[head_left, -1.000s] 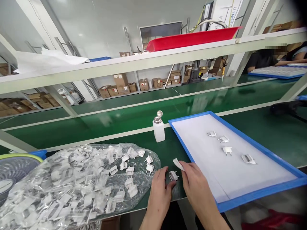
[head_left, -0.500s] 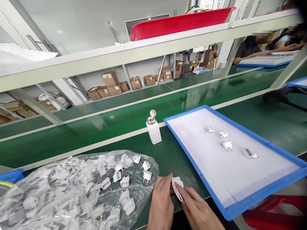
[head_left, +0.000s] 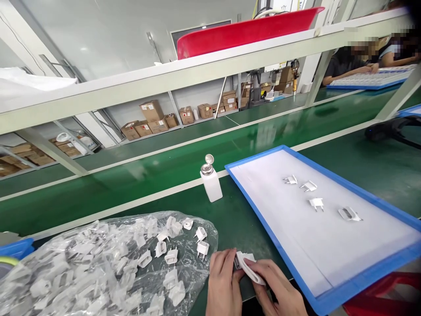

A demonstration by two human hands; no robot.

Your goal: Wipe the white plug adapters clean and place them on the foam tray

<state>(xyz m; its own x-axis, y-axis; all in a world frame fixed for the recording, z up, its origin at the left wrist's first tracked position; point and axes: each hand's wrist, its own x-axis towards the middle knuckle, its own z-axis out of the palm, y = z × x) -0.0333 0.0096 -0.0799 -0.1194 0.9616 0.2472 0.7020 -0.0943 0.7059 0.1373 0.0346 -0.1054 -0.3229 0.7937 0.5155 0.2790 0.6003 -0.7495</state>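
At the bottom centre my left hand (head_left: 223,285) pinches a white plug adapter (head_left: 237,260), mostly hidden between both hands. My right hand (head_left: 279,292) presses a folded white wipe (head_left: 250,268) against that adapter. To the left lies a clear plastic bag (head_left: 108,263) heaped with several white plug adapters. To the right sits a blue-rimmed tray (head_left: 345,285) with a white liner, carrying several adapters (head_left: 316,203) spread in a row.
A small white dispenser bottle (head_left: 210,182) with a metal cap stands on the green belt (head_left: 158,175) behind my hands. A red bin (head_left: 246,30) rests on the overhead shelf. Cardboard boxes (head_left: 151,116) line the far side. Other people work at the far right (head_left: 348,66).
A second ago the adapter lay on the belt between my hands, the wipe in my right hand. Now both hands have closed together, with the wipe pressed on the adapter.
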